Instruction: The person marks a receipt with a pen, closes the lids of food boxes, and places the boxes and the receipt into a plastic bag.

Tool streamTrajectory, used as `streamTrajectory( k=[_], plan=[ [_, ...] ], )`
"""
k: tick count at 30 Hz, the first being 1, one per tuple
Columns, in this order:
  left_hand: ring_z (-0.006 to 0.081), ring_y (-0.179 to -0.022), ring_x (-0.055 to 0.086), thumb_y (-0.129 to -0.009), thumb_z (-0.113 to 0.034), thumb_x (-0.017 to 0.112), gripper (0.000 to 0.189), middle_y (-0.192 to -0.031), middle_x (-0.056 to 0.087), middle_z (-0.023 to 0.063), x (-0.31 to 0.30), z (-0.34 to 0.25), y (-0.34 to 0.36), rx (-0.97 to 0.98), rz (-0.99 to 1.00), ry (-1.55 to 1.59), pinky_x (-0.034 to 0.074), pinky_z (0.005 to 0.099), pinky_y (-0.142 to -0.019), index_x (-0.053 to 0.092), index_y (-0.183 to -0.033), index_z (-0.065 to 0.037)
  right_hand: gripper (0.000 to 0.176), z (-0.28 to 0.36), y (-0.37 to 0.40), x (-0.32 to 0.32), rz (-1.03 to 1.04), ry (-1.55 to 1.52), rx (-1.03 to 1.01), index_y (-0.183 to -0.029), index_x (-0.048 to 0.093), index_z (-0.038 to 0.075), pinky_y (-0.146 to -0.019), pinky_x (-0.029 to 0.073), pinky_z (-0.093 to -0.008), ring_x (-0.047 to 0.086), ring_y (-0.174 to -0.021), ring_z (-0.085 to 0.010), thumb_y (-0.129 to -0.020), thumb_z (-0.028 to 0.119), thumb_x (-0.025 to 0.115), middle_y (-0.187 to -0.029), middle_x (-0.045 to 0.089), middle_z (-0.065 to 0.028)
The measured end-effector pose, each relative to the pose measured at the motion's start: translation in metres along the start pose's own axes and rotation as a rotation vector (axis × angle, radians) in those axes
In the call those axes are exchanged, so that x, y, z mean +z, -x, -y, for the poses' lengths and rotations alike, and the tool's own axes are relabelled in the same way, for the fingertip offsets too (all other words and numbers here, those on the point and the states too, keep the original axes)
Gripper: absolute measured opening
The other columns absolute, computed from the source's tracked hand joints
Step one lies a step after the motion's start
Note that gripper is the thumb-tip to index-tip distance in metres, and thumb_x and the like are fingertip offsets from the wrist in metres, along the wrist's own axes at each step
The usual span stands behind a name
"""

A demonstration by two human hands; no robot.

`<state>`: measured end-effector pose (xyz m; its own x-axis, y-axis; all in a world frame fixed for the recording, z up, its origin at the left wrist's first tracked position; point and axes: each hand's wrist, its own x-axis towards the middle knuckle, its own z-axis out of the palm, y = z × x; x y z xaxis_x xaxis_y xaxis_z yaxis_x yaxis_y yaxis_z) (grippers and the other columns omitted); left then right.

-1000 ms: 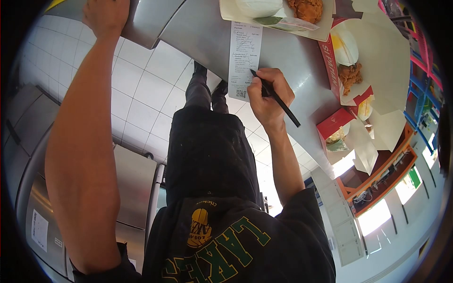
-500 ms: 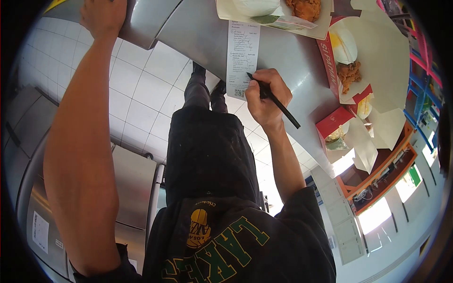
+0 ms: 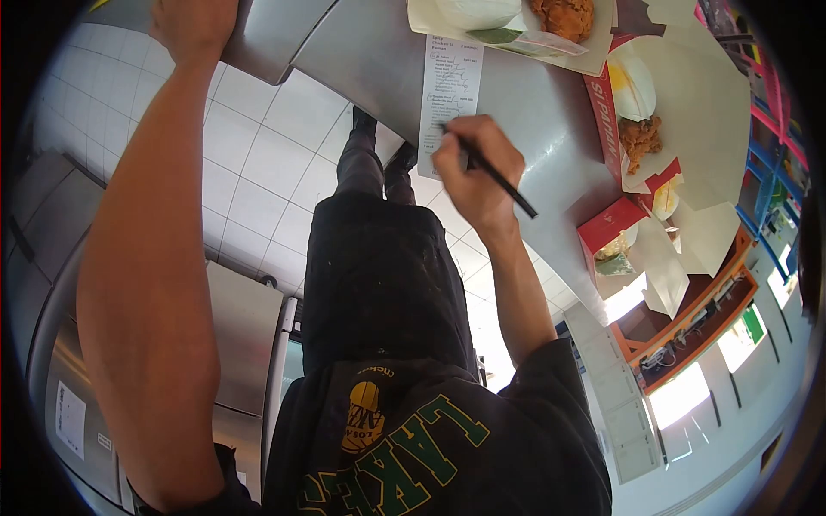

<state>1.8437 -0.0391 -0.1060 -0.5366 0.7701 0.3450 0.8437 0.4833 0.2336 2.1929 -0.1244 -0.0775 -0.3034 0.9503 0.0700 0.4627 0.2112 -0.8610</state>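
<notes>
My right hand (image 3: 483, 168) is closed around a black pen (image 3: 509, 193), whose tip is over the lower half of a long printed receipt (image 3: 451, 82). Handwritten marks run down the printed lines, and my fingers cover part of the paper. The receipt lies on the metal counter (image 3: 366, 73), its top end beside an open food box (image 3: 420, 19) with white rice and fried chicken (image 3: 566, 17). At the upper left, my left hand (image 3: 196, 26) is at the counter's edge. Its fingers are cut off by the top of the view.
To the right stand an open red-and-white box (image 3: 604, 129) with rice, egg and chicken, and a smaller open red box (image 3: 609, 224). The counter edge runs above a white tiled floor (image 3: 258, 129). A steel cabinet (image 3: 237, 344) stands at lower left.
The pen and my right hand have moved slightly up along the receipt. The view has shifted a little, so the counter and boxes appear slightly to the right.
</notes>
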Motion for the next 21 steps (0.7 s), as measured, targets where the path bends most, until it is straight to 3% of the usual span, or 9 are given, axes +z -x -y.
streamTrajectory(
  k=[1,3,6,10,13,14,16,19,21],
  plan=[
    [0.0366,-0.118,0.052,-0.092,-0.032,0.06,0.037,-0.123,0.059,0.0153,0.0,0.0,0.0,0.0,-0.002,0.001,0.038,0.0474,-0.103,0.06,-0.12,-0.008,0.009,0.003,-0.002,0.003,-0.111,-0.082,0.165,-0.089,0.066,0.001,-0.056,0.048,-0.0299,0.06,-0.06,-0.0135,-0.082,0.002,0.071,-0.072,0.064,-0.0092],
    [0.0364,-0.118,0.052,-0.092,-0.032,0.06,0.037,-0.123,0.059,0.0155,0.0,0.001,0.0,0.018,-0.004,0.007,0.038,0.0472,-0.103,0.06,-0.12,-0.008,0.01,0.004,-0.004,0.0,-0.076,-0.095,0.249,-0.09,0.065,0.0,-0.054,0.045,-0.0272,0.055,-0.058,-0.0109,-0.082,0.002,0.07,-0.073,0.064,-0.0082],
    [0.0362,-0.118,0.052,-0.092,-0.032,0.061,0.036,-0.123,0.058,0.0155,0.0,0.0,0.0,0.023,-0.013,0.021,0.038,0.0469,-0.103,0.06,-0.12,-0.008,0.009,0.004,-0.005,-0.005,0.006,-0.069,0.218,-0.09,0.065,-0.001,-0.053,0.042,-0.0247,0.051,-0.058,-0.0076,-0.083,0.002,0.07,-0.072,0.063,-0.0061],
    [0.0365,-0.117,0.052,-0.092,-0.032,0.061,0.036,-0.122,0.059,0.0154,0.0,0.0,-0.001,0.006,-0.02,0.012,0.038,0.0474,-0.103,0.06,-0.119,-0.008,0.015,0.005,-0.014,-0.018,-0.22,-0.044,0.216,-0.101,0.062,0.002,-0.058,0.044,-0.0227,0.053,-0.065,-0.006,-0.088,0.003,0.068,-0.076,0.061,-0.0045],
    [0.0364,-0.118,0.052,-0.093,-0.033,0.061,0.037,-0.123,0.059,0.0153,-0.002,0.0,-0.001,0.018,-0.006,0.048,0.037,0.0476,-0.104,0.059,-0.12,-0.008,0.023,0.006,-0.018,-0.041,-0.211,0.412,0.082,-0.111,0.063,0.002,-0.064,0.05,-0.0304,0.063,-0.073,-0.0205,-0.089,-0.005,0.06,-0.112,0.058,-0.0151],
    [0.036,-0.119,0.051,-0.093,-0.033,0.061,0.038,-0.124,0.058,0.0153,-0.003,-0.001,-0.001,0.004,0.015,0.028,0.037,0.0477,-0.104,0.059,-0.122,-0.008,0.023,0.0,-0.019,-0.047,-0.211,0.415,0.08,-0.111,0.063,0.002,-0.064,0.05,-0.0304,0.063,-0.073,-0.0205,-0.089,-0.005,0.06,-0.112,0.058,-0.0151],
    [0.0357,-0.12,0.05,-0.093,-0.033,0.061,0.039,-0.125,0.057,0.0154,-0.003,-0.001,-0.001,-0.012,0.031,0.01,0.036,0.0478,-0.105,0.059,-0.123,-0.008,0.03,-0.014,-0.022,-0.051,-0.165,0.681,-0.078,-0.117,0.063,0.002,-0.073,0.052,-0.0374,0.066,-0.083,-0.0304,-0.089,-0.007,0.056,-0.125,0.052,-0.0189],
    [0.0357,-0.122,0.049,-0.093,-0.033,0.061,0.039,-0.127,0.056,0.0162,0.008,0.009,-0.003,-0.036,0.034,0.005,0.036,0.0478,-0.106,0.058,-0.125,-0.011,0.028,-0.007,-0.008,-0.054,-0.182,0.569,0.026,-0.119,0.063,0.001,-0.081,0.052,-0.0404,0.065,-0.093,-0.0335,-0.092,-0.004,0.056,-0.117,0.057,-0.0213],
    [0.0364,-0.137,0.039,-0.093,-0.06,0.05,0.054,-0.144,0.05,0.0088,0.032,0.04,-0.004,0.039,-0.016,0.017,0.024,0.054,-0.114,0.058,-0.133,-0.025,0.025,0.002,0.019,-0.056,-0.221,0.499,0.127,-0.117,0.063,0.001,-0.078,0.052,-0.0396,0.066,-0.088,-0.0305,-0.094,-0.002,0.055,-0.107,0.061,-0.0193]
  ],
)
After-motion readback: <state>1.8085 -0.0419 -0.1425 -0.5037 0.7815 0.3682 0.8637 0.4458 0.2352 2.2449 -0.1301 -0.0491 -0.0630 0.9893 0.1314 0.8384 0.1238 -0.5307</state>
